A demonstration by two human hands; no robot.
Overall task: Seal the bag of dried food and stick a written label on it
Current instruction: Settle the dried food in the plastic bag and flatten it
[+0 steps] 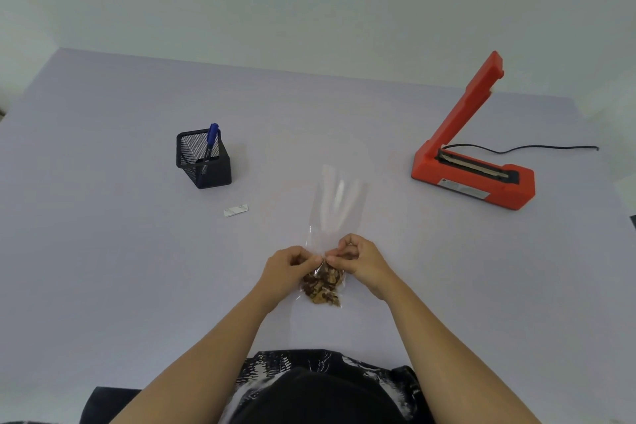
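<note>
**Bag not yet sealed, both hands pinching it above the food**

Head camera, looking down: a clear bag [335,206] is lying on the pale table [103,217] in front of the person. Its far end is pointing away, and the dried food [323,286] is gathered at the near end. The left hand [287,267] and right hand [361,260] are both curling their fingers and pinching the plastic just above the food, knuckles nearly meeting.

Sealing and labelling both appear to be waiting. The red sealer [471,162] is standing open, well apart on the right. A small label [235,210] is lying near the pen [210,143] in its mesh pot [203,169].
</note>
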